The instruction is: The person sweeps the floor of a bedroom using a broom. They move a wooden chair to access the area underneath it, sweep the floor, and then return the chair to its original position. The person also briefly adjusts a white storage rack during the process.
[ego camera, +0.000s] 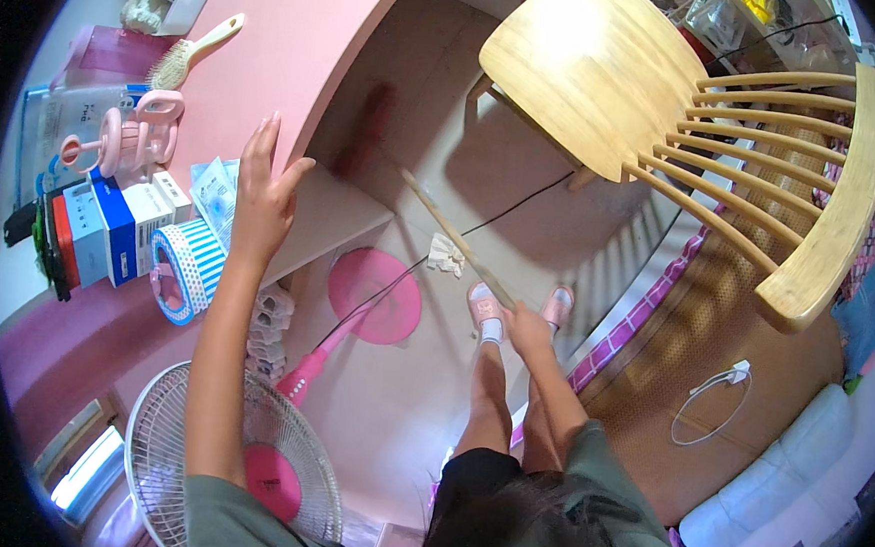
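Observation:
My right hand (530,330) is closed around the near end of a long wooden stick (451,233), which slants away over the floor to a blurred reddish head (367,130) beside the pink desk. A crumpled piece of white paper (446,255) lies on the floor next to the stick. My left hand (266,195) rests at the edge of the pink desk (300,54), its fingers apart and holding nothing. A hairbrush (184,59), several boxes (136,217) and a striped round container (194,262) are on the desk near it.
A wooden chair (585,72) stands ahead on the right. A pink pedestal fan (274,482) stands at the left, its round base (376,296) on the floor. A black cable (513,207) crosses the floor. The bed mat (672,363), with a white charging cable (676,408), is to the right.

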A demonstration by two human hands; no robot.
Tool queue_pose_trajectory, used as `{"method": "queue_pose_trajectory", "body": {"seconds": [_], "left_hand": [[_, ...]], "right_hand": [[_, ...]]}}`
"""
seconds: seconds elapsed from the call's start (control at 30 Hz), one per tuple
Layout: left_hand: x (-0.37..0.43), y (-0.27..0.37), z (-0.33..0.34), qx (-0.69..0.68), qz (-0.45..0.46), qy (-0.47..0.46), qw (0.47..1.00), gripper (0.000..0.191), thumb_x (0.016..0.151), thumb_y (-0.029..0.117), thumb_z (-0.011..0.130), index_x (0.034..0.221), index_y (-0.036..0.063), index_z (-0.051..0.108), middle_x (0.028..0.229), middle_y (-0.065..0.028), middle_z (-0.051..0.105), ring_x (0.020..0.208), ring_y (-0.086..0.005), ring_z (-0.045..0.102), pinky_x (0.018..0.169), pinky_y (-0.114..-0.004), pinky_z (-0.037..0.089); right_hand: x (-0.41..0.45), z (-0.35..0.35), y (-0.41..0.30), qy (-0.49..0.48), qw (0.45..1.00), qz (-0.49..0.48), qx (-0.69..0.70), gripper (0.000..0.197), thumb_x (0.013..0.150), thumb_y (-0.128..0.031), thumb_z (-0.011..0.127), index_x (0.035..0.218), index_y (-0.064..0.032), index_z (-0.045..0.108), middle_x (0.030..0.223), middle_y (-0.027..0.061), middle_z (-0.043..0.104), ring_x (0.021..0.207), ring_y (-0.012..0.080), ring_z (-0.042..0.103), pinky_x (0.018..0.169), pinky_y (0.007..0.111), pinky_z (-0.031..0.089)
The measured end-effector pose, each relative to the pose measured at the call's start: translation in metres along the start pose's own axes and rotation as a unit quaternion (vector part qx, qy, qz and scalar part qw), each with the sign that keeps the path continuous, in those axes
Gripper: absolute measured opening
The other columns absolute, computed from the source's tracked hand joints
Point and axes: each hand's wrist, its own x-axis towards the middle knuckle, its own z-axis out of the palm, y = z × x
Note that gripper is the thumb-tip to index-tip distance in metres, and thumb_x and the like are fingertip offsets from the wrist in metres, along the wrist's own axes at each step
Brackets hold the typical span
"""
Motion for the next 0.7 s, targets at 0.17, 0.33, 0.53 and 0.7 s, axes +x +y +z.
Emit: {"method": "queue_pose_trajectory", "body": {"seconds": [0.17, 0.33, 0.53, 0.7], "left_hand": [[0.0, 0.001, -0.002, -0.007, -0.002, 0.015, 1.0, 0.034, 0.064, -0.008, 0.053, 0.091, 0.0077, 0.063, 0.136, -0.0162, 0.031, 0.124, -0.0357, 0.031, 0.101, -0.043, 0.03], [-0.001, 0.0, -0.003, -0.014, -0.017, 0.013, 1.0, 0.033, 0.064, -0.008, 0.053, 0.091, 0.0081, 0.063, 0.137, -0.0144, 0.03, 0.125, -0.0342, 0.03, 0.102, -0.042, 0.03], [0.0, -0.001, -0.004, -0.012, -0.006, 0.014, 1.0, 0.032, 0.064, -0.007, 0.055, 0.091, 0.0085, 0.064, 0.137, -0.0146, 0.03, 0.125, -0.0338, 0.029, 0.102, -0.043, 0.03], [-0.002, -0.002, 0.0, -0.014, -0.015, 0.01, 1.0, 0.032, 0.065, -0.007, 0.055, 0.091, 0.0089, 0.064, 0.136, -0.0156, 0.03, 0.125, -0.0343, 0.03, 0.102, -0.043, 0.029]], "right_hand": [[-0.131, -0.042, 0.102, -0.04, 0.987, 0.126, -0.095, 0.038, 0.087, -0.038, 0.045, 0.093, -0.0013, 0.052, 0.077, 0.0241, 0.059, 0.072, 0.0409, 0.058, 0.063, 0.05, 0.045], [-0.245, -0.08, 0.172, -0.02, 0.997, 0.033, -0.068, 0.036, 0.086, -0.033, 0.048, 0.096, 0.0017, 0.052, 0.075, 0.0275, 0.057, 0.069, 0.0429, 0.056, 0.06, 0.05, 0.044], [-0.266, -0.127, 0.169, -0.066, 0.986, 0.118, -0.094, 0.034, 0.086, -0.032, 0.048, 0.085, 0.001, 0.055, 0.071, 0.0255, 0.057, 0.066, 0.0437, 0.055, 0.059, 0.049, 0.043], [-0.163, -0.085, 0.103, -0.035, 0.998, 0.058, -0.004, 0.037, 0.086, -0.037, 0.048, 0.092, -0.0013, 0.054, 0.076, 0.0234, 0.059, 0.07, 0.0421, 0.056, 0.06, 0.05, 0.043]]}}
